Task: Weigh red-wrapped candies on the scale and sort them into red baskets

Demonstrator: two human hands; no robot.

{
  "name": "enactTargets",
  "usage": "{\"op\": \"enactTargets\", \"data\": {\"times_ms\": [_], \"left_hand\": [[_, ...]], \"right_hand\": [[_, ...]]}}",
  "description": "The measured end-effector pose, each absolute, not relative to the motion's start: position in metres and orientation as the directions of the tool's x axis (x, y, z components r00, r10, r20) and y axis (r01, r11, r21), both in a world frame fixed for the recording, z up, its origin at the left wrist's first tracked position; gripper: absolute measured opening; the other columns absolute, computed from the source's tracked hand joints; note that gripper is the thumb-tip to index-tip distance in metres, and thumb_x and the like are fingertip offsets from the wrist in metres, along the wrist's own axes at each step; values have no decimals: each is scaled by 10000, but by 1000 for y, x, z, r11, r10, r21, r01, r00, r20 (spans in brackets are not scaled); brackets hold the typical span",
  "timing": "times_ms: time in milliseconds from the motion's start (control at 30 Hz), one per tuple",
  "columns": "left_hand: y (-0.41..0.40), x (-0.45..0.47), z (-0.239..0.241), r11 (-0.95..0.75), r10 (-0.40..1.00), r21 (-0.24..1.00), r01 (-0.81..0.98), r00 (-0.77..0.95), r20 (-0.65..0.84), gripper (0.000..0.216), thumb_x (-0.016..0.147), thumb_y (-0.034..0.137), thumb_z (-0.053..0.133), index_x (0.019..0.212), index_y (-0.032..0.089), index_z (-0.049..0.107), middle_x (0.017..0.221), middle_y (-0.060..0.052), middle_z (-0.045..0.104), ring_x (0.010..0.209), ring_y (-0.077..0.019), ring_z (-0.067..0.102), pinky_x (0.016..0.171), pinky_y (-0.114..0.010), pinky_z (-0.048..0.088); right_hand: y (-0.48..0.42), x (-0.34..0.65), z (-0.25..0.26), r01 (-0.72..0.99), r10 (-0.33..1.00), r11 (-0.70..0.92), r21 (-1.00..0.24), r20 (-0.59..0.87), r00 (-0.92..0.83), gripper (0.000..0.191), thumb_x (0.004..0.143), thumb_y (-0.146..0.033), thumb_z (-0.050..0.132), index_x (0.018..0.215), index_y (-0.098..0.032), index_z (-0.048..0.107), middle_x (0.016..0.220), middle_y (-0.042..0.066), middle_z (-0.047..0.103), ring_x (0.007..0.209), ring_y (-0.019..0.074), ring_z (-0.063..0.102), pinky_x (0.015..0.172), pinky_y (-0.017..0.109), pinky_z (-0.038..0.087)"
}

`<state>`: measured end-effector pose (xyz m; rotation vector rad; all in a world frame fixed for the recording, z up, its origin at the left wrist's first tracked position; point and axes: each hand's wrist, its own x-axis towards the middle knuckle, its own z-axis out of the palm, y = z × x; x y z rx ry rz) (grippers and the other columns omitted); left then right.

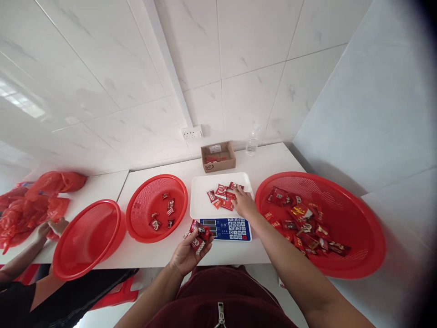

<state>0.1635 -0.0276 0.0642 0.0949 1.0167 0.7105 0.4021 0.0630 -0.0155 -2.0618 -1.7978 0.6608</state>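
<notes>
My left hand (187,253) is closed on a bunch of red candy packets (199,234), held just in front of the blue scale (226,228). My right hand (243,202) rests on the scale's white tray (201,200), its fingers pinched on a red candy packet (232,193) among several packets (220,195) lying there. A large red basket (362,214) at my right holds many wrapped candies (303,225). A smaller red basket (143,205) at my left holds several candies (164,214).
An empty red basket (87,239) overhangs the table edge at the left. Another person's hands (51,228) work red plastic bags (37,196) at the far left. A cardboard box (218,157), a clear bottle (252,141) and a wall socket (191,133) stand at the back.
</notes>
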Motion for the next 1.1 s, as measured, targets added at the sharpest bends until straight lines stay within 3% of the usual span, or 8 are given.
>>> {"op": "enactTargets", "data": {"times_ms": [133,233,400,500,600,800,967,1100], "left_hand": [[-27,165,63,774,590,408,-484,316,-743,213,860,306,549,945,130,634,931,-82,705,918,-193,664,805,-298,518],[-28,165,62,777,593,432,-458,302,-747,207,845,312,571,940,141,639,934,-75,703,904,-188,663,808,-304,504],[-32,168,63,781,624,571,-253,273,-732,253,744,316,693,942,165,648,923,-62,691,815,-154,641,759,-290,470],[-34,173,65,733,655,679,-46,316,-686,319,705,343,722,965,174,646,897,-62,684,783,-149,615,681,-251,429],[-35,180,67,666,665,741,89,381,-643,345,686,365,730,950,158,648,827,-56,676,694,-134,588,631,-236,387],[-37,192,65,637,656,769,47,492,-573,385,659,311,751,995,160,638,935,-88,673,811,-189,613,741,-293,417],[-38,198,64,643,669,765,41,456,-587,345,622,178,741,943,170,615,844,-53,670,723,-167,611,685,-287,431],[-38,196,65,662,672,744,92,367,-643,277,639,213,721,870,173,574,735,-18,643,597,-137,590,624,-286,430]], "right_hand": [[59,397,-7,797,995,-79,-599,-91,31,465,849,-245,439,1307,-174,478,1411,99,416,1238,286,388,1003,398,329],[46,393,2,685,996,-73,-725,-86,15,430,849,-249,447,1264,-167,516,1349,111,484,1210,250,441,1003,385,344],[-2,379,12,205,925,-208,-956,-261,-277,513,827,-451,511,1272,-197,483,1191,112,593,1015,208,582,878,384,456],[-33,369,19,-52,814,-389,-920,-318,-486,645,759,-525,584,1312,-232,428,1248,124,545,1000,199,588,810,376,499],[-53,363,27,-178,774,-472,-863,-309,-552,668,735,-527,615,1319,-271,414,1342,117,465,1058,196,563,818,367,510],[-59,362,35,-199,788,-530,-824,-393,-474,613,704,-552,628,1239,-278,509,1299,86,519,909,179,630,778,360,524],[-58,368,32,-210,805,-535,-818,-419,-421,569,687,-547,637,1174,-263,561,1175,62,600,828,164,628,729,346,512],[-63,372,29,-228,798,-564,-794,-452,-399,463,702,-511,629,1072,-233,603,1011,39,637,799,149,596,677,306,475]]}}
